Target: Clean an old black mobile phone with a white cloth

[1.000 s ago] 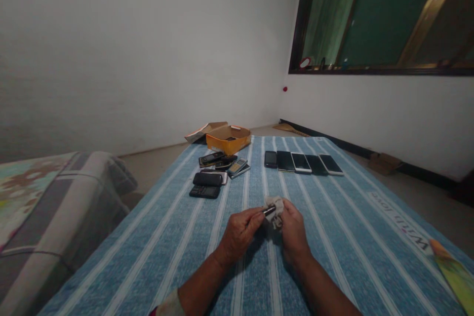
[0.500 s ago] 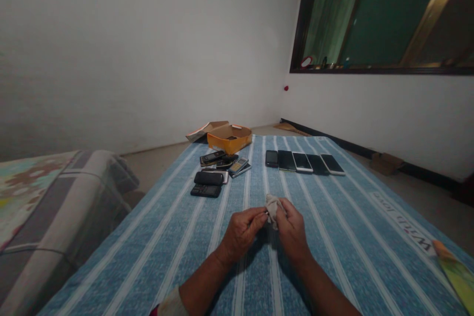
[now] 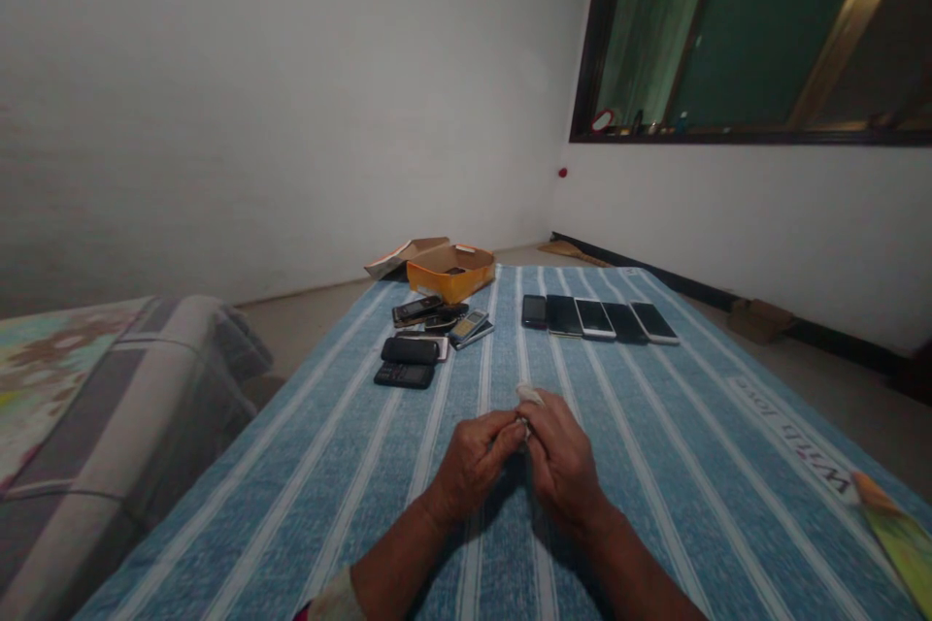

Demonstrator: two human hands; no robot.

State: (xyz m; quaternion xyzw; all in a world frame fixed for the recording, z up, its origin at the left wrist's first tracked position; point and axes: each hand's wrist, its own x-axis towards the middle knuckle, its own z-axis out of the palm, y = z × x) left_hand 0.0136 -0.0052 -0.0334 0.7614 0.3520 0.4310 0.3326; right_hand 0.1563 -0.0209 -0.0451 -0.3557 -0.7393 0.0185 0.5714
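Observation:
My right hand is closed on a crumpled whitish cloth, whose top sticks out above the fingers. Against it, my left hand pinches something small that the fingers hide; I cannot make out what it is. Both hands meet over the striped blue cloth covering the table. Beyond them to the right lies a row of several smartphones, screens up. To the left, a heap of older mobile phones includes a black keypad phone nearest me.
An open orange cardboard box stands at the far end, its flap leaning left, with something dark inside. At left is a bed or couch with a grey cover. A brown carton sits on the floor by the right wall.
My right hand has shifted slightly left and closed over more of the whitish cloth, so less of it shows. My left hand stays nearly in place. The phones have not moved.

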